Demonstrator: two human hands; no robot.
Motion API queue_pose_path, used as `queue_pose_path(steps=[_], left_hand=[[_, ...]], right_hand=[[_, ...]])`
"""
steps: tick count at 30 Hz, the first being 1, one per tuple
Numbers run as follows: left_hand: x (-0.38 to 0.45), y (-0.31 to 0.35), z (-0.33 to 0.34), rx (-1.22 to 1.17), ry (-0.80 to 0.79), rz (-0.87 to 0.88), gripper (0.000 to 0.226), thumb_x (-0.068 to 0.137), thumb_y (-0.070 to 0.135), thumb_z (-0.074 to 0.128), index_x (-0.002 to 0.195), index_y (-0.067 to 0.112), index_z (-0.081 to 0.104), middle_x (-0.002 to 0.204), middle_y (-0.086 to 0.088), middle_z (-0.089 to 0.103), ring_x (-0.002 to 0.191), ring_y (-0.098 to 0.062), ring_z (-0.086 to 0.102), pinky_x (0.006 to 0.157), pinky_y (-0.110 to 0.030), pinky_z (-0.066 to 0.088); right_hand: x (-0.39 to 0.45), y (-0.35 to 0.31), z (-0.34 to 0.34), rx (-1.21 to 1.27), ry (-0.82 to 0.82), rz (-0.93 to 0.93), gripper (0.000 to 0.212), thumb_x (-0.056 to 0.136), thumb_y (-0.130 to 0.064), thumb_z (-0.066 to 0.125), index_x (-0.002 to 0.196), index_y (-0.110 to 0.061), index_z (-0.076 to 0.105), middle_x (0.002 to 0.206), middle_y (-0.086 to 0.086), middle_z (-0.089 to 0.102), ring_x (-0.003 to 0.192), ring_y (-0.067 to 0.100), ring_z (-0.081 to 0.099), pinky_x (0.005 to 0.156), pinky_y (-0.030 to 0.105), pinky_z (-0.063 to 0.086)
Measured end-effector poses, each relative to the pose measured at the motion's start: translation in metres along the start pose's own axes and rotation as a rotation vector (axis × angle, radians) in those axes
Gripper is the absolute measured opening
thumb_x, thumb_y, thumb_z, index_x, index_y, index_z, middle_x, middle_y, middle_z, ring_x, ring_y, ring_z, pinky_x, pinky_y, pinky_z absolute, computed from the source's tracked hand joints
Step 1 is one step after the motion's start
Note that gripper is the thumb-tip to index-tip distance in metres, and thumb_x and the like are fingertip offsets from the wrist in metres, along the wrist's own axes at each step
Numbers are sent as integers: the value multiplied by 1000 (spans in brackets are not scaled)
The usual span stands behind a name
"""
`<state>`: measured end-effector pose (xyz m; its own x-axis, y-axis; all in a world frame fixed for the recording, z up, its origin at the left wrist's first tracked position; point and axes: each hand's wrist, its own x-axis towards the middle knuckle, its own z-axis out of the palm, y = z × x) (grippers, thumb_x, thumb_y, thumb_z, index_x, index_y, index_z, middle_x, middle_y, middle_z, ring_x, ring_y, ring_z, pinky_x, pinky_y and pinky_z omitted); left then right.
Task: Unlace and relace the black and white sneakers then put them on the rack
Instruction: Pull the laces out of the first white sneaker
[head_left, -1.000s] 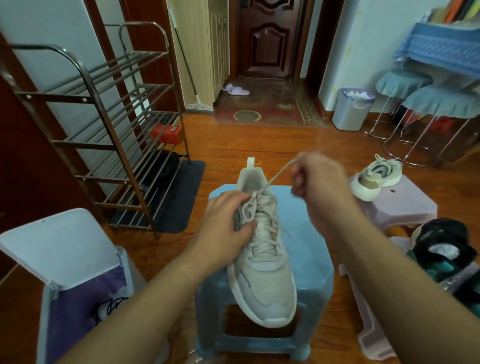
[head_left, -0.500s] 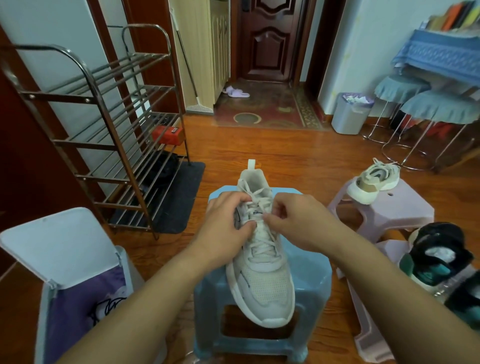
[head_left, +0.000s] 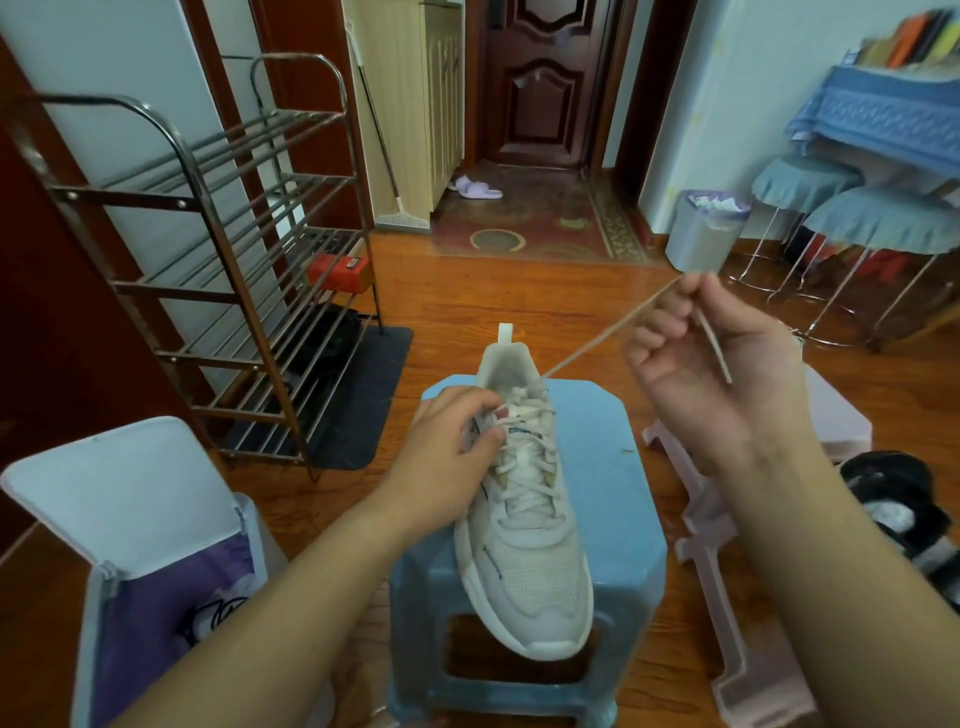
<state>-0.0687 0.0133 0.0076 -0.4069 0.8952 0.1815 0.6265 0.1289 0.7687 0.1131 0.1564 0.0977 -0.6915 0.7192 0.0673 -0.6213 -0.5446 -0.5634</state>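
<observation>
A white sneaker (head_left: 530, 561) lies on a light blue plastic stool (head_left: 618, 467), toe towards me. My left hand (head_left: 447, 447) grips the sneaker's left side at the upper eyelets, fingers curled over the laces. My right hand (head_left: 711, 364) is raised up and to the right, pinching the lace (head_left: 597, 338), which runs taut from the top eyelets to my fingers; its free end hangs over my palm. The metal shoe rack (head_left: 218, 260) stands at the left. A black and white sneaker (head_left: 904, 499) lies at the right edge, partly hidden by my forearm.
A pink stool (head_left: 727, 597) stands right of the blue one. A white bin with an open lid (head_left: 119, 519) is at lower left. A dark mat (head_left: 358, 395) lies under the rack, a red box (head_left: 340, 270) on a shelf. A grey waste bin (head_left: 701, 234) and covered stools (head_left: 878, 223) stand far right.
My right hand went from the eyelets beside my left hand up and to the right, drawing the lace out taut. My left hand stayed on the sneaker.
</observation>
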Motion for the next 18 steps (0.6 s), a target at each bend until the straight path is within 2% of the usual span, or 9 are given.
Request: queue_pose_path(steps=[2,5,6,8,10,12,14,16,18], left_hand=[[2,1,-1,-59,-3,-23,15,99,27,62,112,35,62,125,20,54,125,-7,43,103,-24,34],[4,12,-4,-232,-26,-128,12,94,19,69,94,25,59,121,15,58,113,-1,53,85,-13,39],[5,16,-5,-300,-29,-172,14,93,16,70,89,19,56,120,14,60,109,1,54,80,-13,40],[6,24,-6,-444,-10,-224,17,90,10,69,84,15,55,126,9,61,114,0,54,84,-19,42],[7,35,-9,-540,38,-221,15,89,6,67,81,12,56,128,5,62,118,-4,55,90,-27,43],[7,43,-15,-593,157,-191,21,90,6,67,74,12,55,123,7,65,112,-5,60,87,-26,43],[7,46,-23,-629,316,-180,23,91,13,69,71,9,56,112,5,70,100,-12,66,87,-32,50],[7,42,-28,-715,432,-231,25,92,21,67,78,2,59,94,-2,70,89,-21,65,92,-48,54],[8,35,-31,-915,515,-396,27,100,24,59,79,7,60,80,-4,67,82,-21,66,89,-44,56]], right_hand=[[6,-6,-12,-7,80,-76,21,95,-23,55,111,-13,66,97,5,63,90,17,61,85,26,46],[10,4,-28,-591,160,98,52,76,-40,80,120,-19,63,114,2,67,112,24,62,100,42,49],[8,14,-29,-938,113,154,46,78,-38,81,119,-23,65,118,-5,65,115,22,60,102,44,47],[7,40,-29,-1546,-43,174,27,86,-34,77,111,-36,68,128,-12,57,123,14,51,104,38,44],[9,63,-26,-1821,-145,12,13,86,-31,76,96,-34,69,130,-10,52,125,11,42,102,29,32],[13,71,-22,-1802,-75,-160,12,88,-27,74,81,-28,64,121,-6,58,117,12,45,96,28,33],[18,65,-19,-1580,168,-235,20,91,-19,69,75,-21,58,103,-6,63,94,12,55,82,29,44],[24,54,-24,-1384,375,-218,21,90,-16,64,73,-19,54,80,-3,63,69,13,53,61,29,43],[28,44,-35,-1167,529,-149,19,87,-16,61,70,-19,53,68,3,60,61,17,52,57,30,45]])
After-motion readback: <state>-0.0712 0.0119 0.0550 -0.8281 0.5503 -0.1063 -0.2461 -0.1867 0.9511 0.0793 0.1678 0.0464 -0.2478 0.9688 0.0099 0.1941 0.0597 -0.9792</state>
